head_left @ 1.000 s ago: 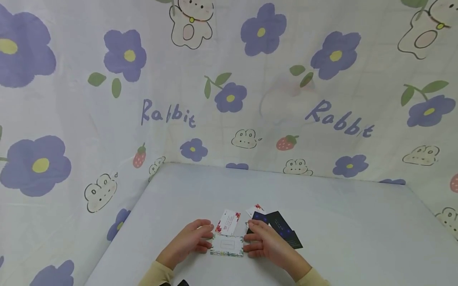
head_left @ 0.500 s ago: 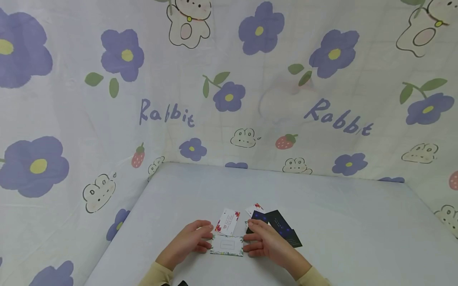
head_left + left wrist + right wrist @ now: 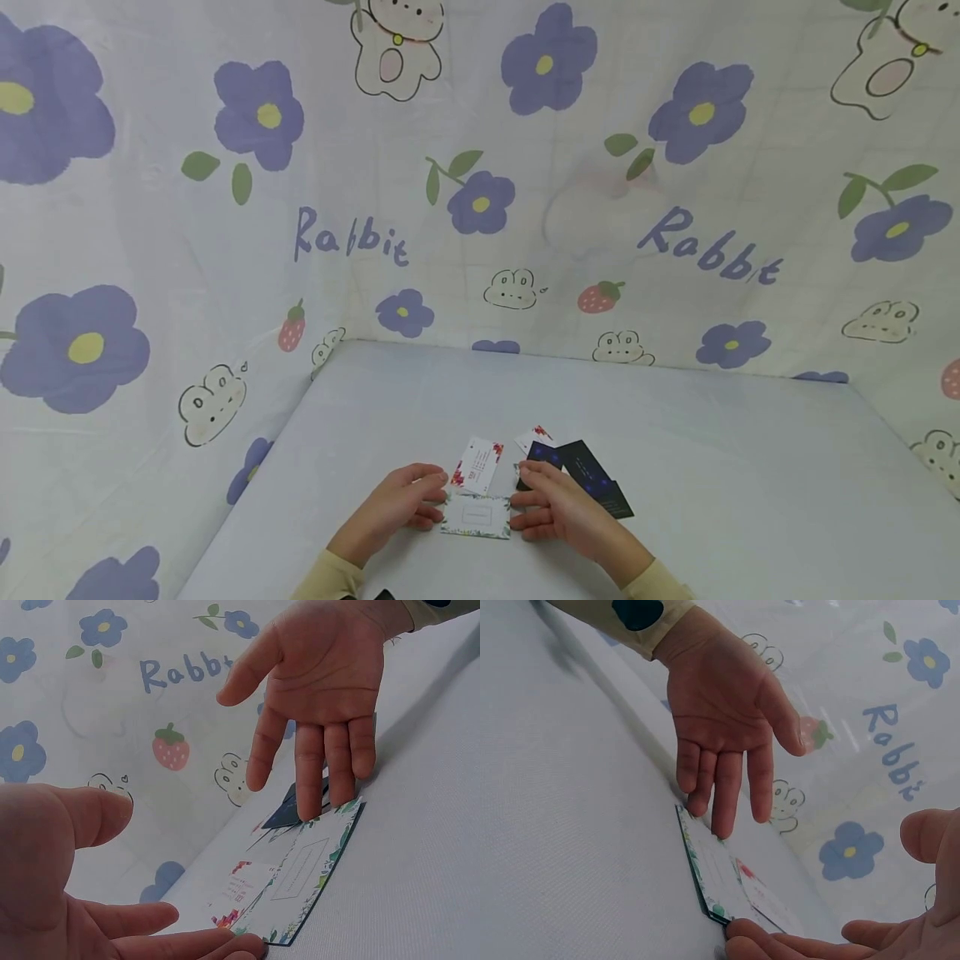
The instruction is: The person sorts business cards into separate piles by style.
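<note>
A white card with a green leafy border (image 3: 476, 515) lies flat between my two hands. It tops a thin stack, whose dark lower edge shows in the right wrist view. My left hand (image 3: 401, 504) is at the stack's left short end, fingers fairly straight and fingertips right at the edge. Opposite it, my right hand (image 3: 558, 510) has its fingertips at the right short end. Both thumbs stand away from the stack. A white card with red flowers (image 3: 477, 465) lies just beyond, its near end against the leafy card.
Several dark cards with blue spots (image 3: 588, 473) lie overlapping beyond and to the right of my right hand, partly hidden by it. Another red-flowered card (image 3: 536, 435) pokes out behind them. The white table (image 3: 675, 433) meets a patterned curtain (image 3: 480, 267) at the back and left.
</note>
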Tool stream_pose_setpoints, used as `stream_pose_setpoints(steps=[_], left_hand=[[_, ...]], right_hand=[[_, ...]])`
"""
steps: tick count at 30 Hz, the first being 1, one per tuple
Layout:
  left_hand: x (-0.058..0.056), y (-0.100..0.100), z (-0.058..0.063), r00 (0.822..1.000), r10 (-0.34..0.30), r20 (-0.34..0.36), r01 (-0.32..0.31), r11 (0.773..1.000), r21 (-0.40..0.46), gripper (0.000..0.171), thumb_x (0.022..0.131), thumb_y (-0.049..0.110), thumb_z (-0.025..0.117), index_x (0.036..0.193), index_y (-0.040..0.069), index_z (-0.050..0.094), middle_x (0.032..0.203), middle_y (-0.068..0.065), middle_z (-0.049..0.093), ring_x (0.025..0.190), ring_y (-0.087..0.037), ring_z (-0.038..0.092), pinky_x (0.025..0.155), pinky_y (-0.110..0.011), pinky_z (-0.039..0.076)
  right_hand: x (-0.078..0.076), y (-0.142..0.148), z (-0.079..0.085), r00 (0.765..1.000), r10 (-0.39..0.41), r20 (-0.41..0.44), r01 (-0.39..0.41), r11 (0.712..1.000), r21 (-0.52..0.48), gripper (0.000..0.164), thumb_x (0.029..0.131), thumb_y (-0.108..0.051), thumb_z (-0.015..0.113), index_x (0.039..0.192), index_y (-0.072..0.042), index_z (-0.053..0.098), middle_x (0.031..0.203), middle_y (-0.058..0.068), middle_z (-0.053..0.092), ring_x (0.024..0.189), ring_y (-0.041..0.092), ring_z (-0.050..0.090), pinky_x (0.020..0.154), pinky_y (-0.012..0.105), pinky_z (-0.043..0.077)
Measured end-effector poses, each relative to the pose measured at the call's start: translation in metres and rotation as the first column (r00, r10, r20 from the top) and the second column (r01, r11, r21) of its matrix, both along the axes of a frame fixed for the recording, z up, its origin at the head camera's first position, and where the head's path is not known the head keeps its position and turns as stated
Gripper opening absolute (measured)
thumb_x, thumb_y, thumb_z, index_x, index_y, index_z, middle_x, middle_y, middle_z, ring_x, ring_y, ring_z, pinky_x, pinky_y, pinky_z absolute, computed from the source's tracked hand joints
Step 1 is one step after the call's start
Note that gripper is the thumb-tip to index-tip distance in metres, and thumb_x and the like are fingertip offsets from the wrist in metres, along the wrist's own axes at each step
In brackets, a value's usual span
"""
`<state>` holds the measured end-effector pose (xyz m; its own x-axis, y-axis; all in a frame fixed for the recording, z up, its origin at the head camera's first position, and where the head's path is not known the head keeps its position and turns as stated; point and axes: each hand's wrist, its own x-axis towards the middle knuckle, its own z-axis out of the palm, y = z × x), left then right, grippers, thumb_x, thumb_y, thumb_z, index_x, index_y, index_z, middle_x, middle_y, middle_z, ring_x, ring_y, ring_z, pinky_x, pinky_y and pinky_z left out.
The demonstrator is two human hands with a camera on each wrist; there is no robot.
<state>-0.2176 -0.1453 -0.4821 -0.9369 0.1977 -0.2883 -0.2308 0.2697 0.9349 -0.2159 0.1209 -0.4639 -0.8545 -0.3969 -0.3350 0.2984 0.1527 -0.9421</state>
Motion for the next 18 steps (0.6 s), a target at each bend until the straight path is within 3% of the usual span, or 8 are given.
stream_pose_setpoints(steps=[18], left_hand=[[0.0010,0.0022,0.0028,1.000,0.010,-0.004,-0.010,1.000,-0.015,0.057,0.103,0.040,0.057,0.137,-0.005,0.054,0.114,-0.015,0.072,0.081,-0.014,0.068,0.075,-0.028,0.059]], right_hand=[[0.0001,0.0009,-0.0015,1.000,-0.001,-0.016,0.001,1.000,-0.016,0.071,0.108,-0.043,0.044,0.157,0.003,0.022,0.137,0.033,0.058,0.090,0.020,0.074,0.080,0.033,0.061]])
